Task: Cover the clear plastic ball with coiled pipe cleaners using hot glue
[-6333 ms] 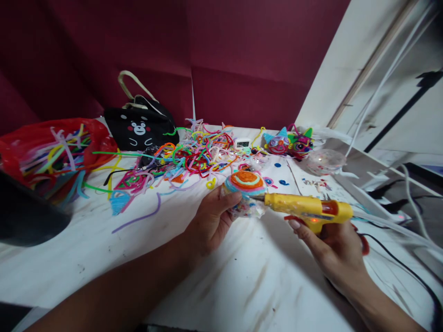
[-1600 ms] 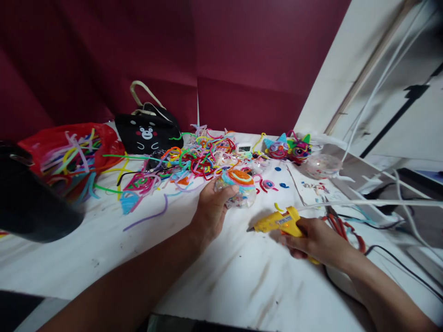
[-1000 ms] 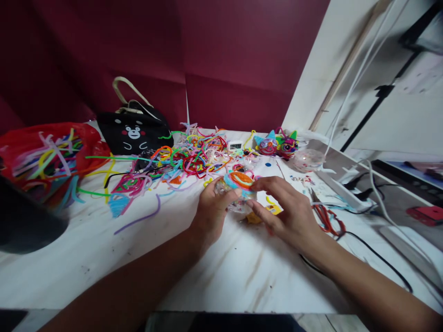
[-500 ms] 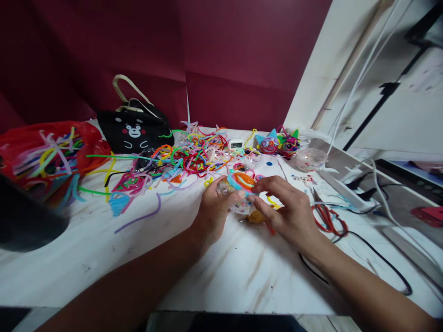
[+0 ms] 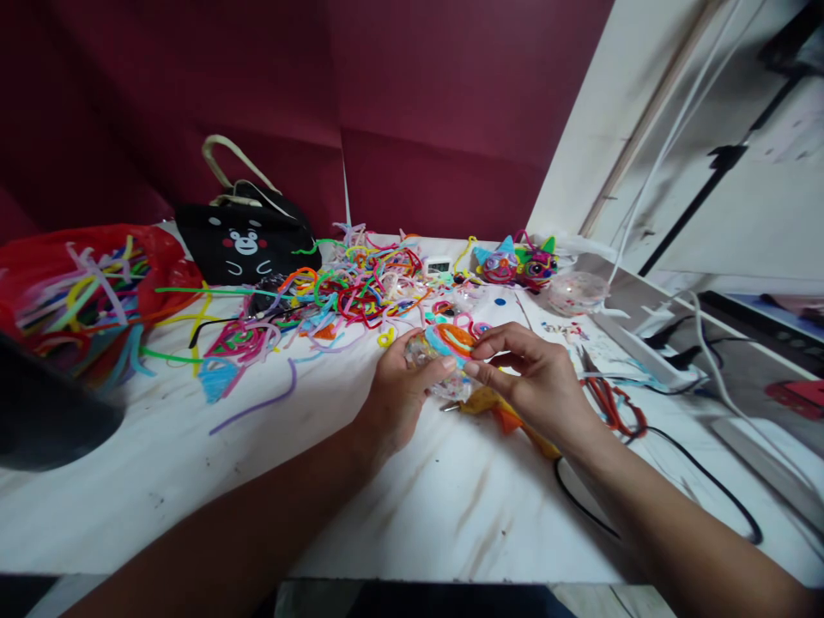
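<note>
My left hand (image 5: 399, 390) is closed around a clear plastic ball (image 5: 421, 354) with colourful bits showing inside. On its upper face lies a pipe-cleaner coil (image 5: 454, 337) of orange, pale and light blue loops. At the right edge of this coil my right hand (image 5: 531, 369) pinches with thumb and forefinger; the exact spot between the fingertips is hidden. Just below the hands lies a yellow and orange hot glue gun (image 5: 482, 400), metal nozzle to the left, partly covered by my right hand. Near my right wrist are orange-handled scissors (image 5: 608, 403).
Tangled pipe cleaners (image 5: 379, 279) heap up at the back, beside a black bag (image 5: 248, 245). A red plastic bag (image 5: 173, 257) of pipe cleaners and a dark cylinder (image 5: 55, 403) stand left. Two decorated balls, another clear ball (image 5: 576, 293) and a black cord (image 5: 714, 463) lie right.
My right hand has shifted slightly up and right along the coil, its fingers drawn closer into a pinch. More of the glue gun shows beneath it. The left hand keeps its hold.
</note>
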`<action>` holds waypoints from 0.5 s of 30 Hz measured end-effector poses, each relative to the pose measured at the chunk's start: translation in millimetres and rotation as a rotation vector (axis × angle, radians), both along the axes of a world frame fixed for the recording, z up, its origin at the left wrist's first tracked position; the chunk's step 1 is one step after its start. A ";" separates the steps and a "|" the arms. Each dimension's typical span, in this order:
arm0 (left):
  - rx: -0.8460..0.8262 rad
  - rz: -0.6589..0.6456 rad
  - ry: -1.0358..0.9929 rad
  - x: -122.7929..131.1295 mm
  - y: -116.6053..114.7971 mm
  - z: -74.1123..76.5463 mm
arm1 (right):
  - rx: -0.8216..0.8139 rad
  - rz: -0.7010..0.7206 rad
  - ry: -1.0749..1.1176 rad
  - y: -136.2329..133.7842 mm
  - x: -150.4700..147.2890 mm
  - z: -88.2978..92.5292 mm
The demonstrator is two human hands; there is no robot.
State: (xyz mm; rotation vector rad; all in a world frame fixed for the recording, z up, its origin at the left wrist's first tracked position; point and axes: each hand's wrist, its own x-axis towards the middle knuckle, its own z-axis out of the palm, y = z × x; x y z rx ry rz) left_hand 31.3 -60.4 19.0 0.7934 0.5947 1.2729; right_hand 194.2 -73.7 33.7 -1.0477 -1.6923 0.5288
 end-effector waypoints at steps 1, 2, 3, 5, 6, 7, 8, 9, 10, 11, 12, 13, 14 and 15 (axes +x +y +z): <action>-0.001 -0.006 0.001 0.0 0.1 -0.3 | -0.001 -0.003 0.006 0.1 0.2 0.2; -0.003 -0.008 0.004 -0.1 0.3 -0.4 | -0.003 -0.007 0.009 0.2 0.4 0.3; -0.006 -0.007 0.008 -0.3 0.5 -0.5 | -0.005 -0.010 0.013 0.4 0.6 0.2; -0.017 -0.002 0.015 -0.7 1.2 -0.6 | -0.013 -0.011 0.022 0.8 0.8 -0.3; -0.023 -0.001 0.015 -0.8 1.6 -0.9 | -0.017 -0.008 0.024 1.1 0.9 -0.7; -0.028 -0.003 0.012 -0.9 2.0 -1.3 | -0.021 -0.006 0.024 1.4 0.9 -1.2; -0.034 -0.004 0.008 -0.9 2.4 -1.9 | -0.024 -0.005 0.024 1.7 0.9 -1.8; -0.039 -0.005 0.006 -0.8 2.9 -2.6 | -0.028 -0.006 0.027 1.9 0.9 -2.3; -0.045 -0.004 0.006 -0.7 3.3 -3.4 | -0.034 -0.007 0.031 2.0 0.9 -2.7; -0.050 -0.001 0.008 -0.5 3.6 -4.1 | -0.041 -0.008 0.037 2.1 0.8 -3.1; -0.055 0.002 0.012 -0.3 3.9 -4.8 | -0.047 -0.010 0.043 2.0 0.9 -3.5; -0.060 0.007 0.016 -0.1 4.1 -5.2 | -0.053 -0.010 0.046 2.0 0.9 -3.9; -0.063 0.011 0.020 0.1 4.2 -5.5 | -0.057 -0.010 0.047 1.9 1.0 -4.2; -0.065 0.015 0.024 0.2 4.1 -5.5 | -0.058 -0.009 0.047 1.8 1.0 -4.6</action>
